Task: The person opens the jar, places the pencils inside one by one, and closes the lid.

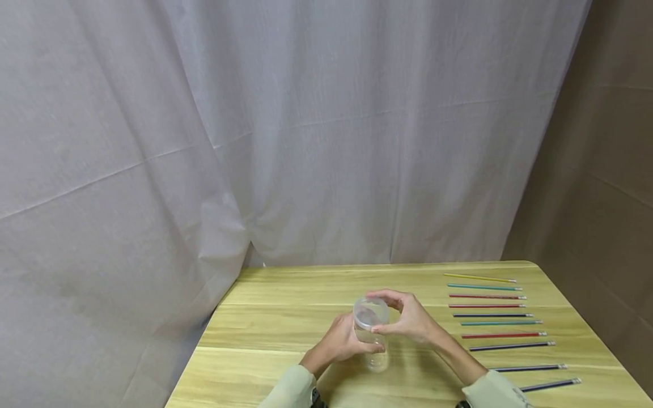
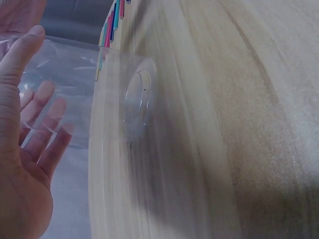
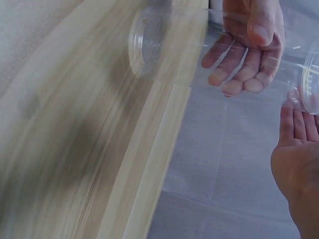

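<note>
Clear jar (image 1: 365, 334) is standing nearly upright along its long axis over the counter (image 1: 265, 317) as we are wrapping our left grip (image 1: 344, 341) round its body and pinching its lid (image 1: 370, 313) above with our right grip (image 1: 412, 320).

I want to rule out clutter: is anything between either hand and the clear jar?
Nothing visible stands in the way. The left hand holds the clear jar directly, the right hand grips it at the top, and the pencils lie off to the right.
</note>
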Demonstrator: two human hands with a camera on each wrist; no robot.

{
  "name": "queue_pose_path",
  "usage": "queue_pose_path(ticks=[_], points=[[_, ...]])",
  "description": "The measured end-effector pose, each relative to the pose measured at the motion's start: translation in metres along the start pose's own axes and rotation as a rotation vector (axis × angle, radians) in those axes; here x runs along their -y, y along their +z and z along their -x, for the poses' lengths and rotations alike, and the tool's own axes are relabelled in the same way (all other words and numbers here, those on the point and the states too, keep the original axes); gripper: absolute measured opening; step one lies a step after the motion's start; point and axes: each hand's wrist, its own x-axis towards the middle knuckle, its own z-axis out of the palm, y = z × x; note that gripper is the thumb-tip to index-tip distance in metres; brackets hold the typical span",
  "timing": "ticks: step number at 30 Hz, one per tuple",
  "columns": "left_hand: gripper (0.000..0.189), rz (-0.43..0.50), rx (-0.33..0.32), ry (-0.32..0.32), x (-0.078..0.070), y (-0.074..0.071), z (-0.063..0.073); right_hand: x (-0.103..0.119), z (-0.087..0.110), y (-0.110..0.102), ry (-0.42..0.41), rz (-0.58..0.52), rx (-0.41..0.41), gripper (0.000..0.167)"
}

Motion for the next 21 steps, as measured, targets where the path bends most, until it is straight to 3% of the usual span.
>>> queue_pose_path(ticks=[6, 14, 21], points=[[0.071, 0.021, 0.050, -0.015, 0.000, -0.001, -0.002, -0.006, -0.002, -0.005, -0.026, -0.055, 0.048, 0.065], [0.074, 0.042, 0.146, 0.031, 0.000, -0.007, -0.003, -0.007, -0.005, -0.015, -0.033, -0.122, 0.189, 0.067], [0.076, 0.005, 0.116, 0.056, 0.000, -0.004, -0.001, 0.003, -0.001, -0.016, -0.055, -0.088, 0.244, 0.073]])
